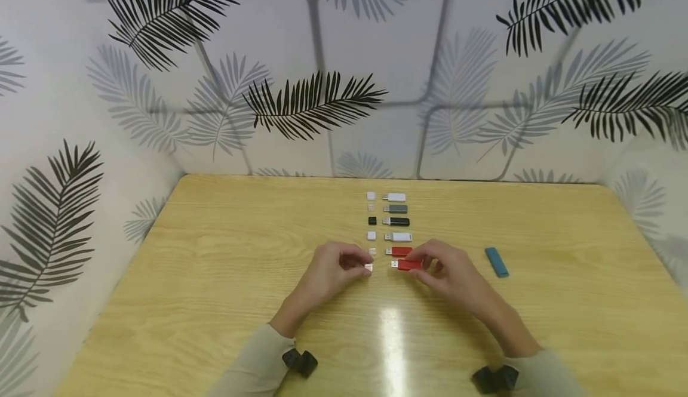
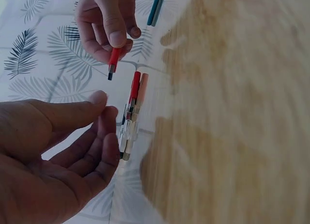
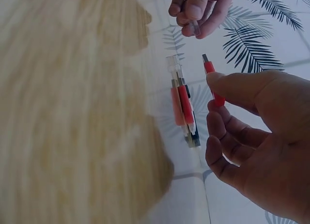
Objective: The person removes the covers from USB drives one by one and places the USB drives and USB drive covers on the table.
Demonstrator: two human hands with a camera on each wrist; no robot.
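My right hand point(image 1: 443, 268) pinches a red USB stick point(image 1: 407, 265) between thumb and fingers, its metal plug pointing left, as the right wrist view also shows. Between the fingertips of my left hand point(image 1: 328, 271) is a small clear cap point(image 3: 194, 27). A gap separates cap and plug. Just beyond them lies another red USB stick point(image 1: 399, 252) with a clear cap point(image 1: 372, 252) to its left. Farther back come a white stick point(image 1: 399, 237), a black stick point(image 1: 396, 221), a grey stick point(image 1: 396, 209) and another white stick point(image 1: 395, 197), each uncapped.
Left of the sticks runs a column of loose caps, among them a white cap point(image 1: 371, 236) and a black cap point(image 1: 372, 221). A teal USB stick point(image 1: 497, 262) lies apart, right of my right hand. The wooden table point(image 1: 242, 218) meets a leaf-patterned backdrop point(image 1: 376, 140).
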